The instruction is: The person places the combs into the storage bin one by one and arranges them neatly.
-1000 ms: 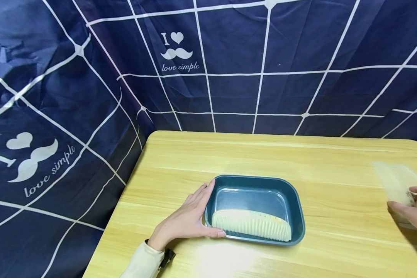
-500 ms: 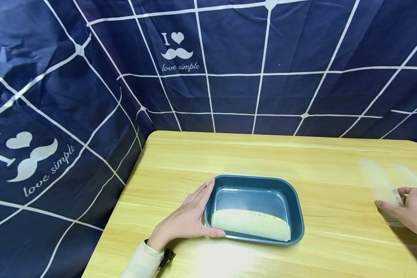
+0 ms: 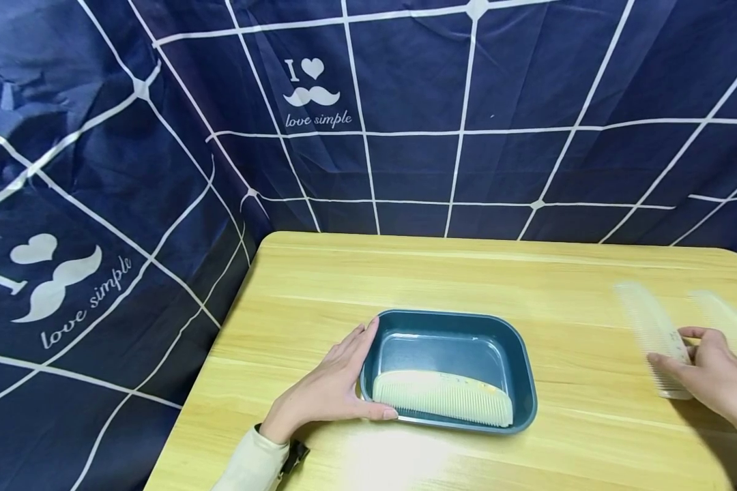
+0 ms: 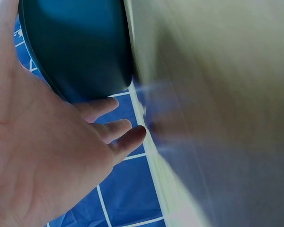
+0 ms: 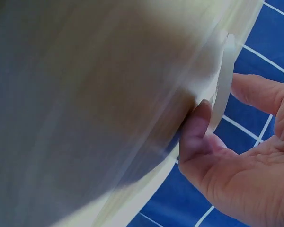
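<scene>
A dark teal rectangular tray (image 3: 522, 354) sits on the table, with a pale yellow-green comb (image 3: 442, 399) lying in it along the near wall. My left hand (image 3: 328, 389) holds the tray's left end, thumb over the near rim and fingers along the left side. In the left wrist view the tray's wall (image 4: 80, 42) shows beside the spread fingers. At the right, my right hand (image 3: 712, 368) pinches a second pale comb (image 3: 647, 327) between thumb and fingers, close over the table. The right wrist view shows this comb (image 5: 224, 82) edge-on.
Another pale comb (image 3: 721, 317) lies on the table just right of the pinched one, partly hidden by the right hand. The wooden table (image 3: 577, 273) meets a dark blue, white-lined cloth (image 3: 417, 164) at its back and left.
My right hand has moved left with its comb, separating it from the other comb at the right. The left hand and tray have stayed in place.
</scene>
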A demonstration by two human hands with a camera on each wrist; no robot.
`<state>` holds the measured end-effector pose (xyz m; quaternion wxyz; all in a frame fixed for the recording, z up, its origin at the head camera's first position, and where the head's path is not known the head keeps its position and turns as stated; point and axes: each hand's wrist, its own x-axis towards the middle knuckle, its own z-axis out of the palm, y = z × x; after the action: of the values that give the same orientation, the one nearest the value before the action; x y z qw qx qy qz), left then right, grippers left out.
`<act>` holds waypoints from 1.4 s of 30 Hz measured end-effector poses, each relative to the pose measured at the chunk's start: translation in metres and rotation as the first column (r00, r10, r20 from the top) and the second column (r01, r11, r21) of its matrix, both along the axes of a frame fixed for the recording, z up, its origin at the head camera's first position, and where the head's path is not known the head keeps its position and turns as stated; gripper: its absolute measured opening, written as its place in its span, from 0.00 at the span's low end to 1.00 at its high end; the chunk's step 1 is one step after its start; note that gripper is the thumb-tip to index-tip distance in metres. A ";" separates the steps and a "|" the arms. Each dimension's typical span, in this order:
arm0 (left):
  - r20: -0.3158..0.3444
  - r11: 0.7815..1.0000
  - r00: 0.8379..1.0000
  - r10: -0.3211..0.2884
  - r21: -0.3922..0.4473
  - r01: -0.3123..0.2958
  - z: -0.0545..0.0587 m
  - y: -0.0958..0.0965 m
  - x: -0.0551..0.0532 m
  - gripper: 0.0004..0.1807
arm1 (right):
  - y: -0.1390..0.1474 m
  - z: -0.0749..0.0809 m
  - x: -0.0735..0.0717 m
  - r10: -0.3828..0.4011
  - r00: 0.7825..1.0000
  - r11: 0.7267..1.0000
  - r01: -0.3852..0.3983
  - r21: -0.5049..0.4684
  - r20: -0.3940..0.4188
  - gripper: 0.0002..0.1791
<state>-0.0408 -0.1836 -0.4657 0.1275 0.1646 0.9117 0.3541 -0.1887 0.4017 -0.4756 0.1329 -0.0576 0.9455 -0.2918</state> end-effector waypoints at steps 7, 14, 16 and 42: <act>-0.008 1.000 1.000 0.001 -0.001 -0.001 0.000 0.000 0.000 0.75 | -0.007 0.001 0.005 0.019 0.996 0.996 -0.026 -0.081 -0.084 0.33; -0.005 1.000 1.000 0.000 -0.001 0.000 0.000 0.001 0.000 0.75 | -0.014 0.000 0.011 0.036 0.995 0.976 -0.056 -0.210 -0.095 0.26; -0.005 1.000 1.000 0.000 0.003 0.000 0.000 0.001 0.000 0.75 | -0.015 -0.001 0.012 0.039 0.995 0.970 -0.060 -0.235 -0.094 0.22; -0.028 1.000 1.000 -0.009 0.003 0.009 -0.001 0.000 -0.002 0.76 | -0.064 0.009 0.034 0.105 0.991 0.876 -0.131 -0.464 -0.082 0.33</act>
<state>-0.0424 -0.1833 -0.4666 0.1160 0.1741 0.9122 0.3524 -0.1544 0.3376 -0.4669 0.1067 -0.1533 0.8452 -0.5008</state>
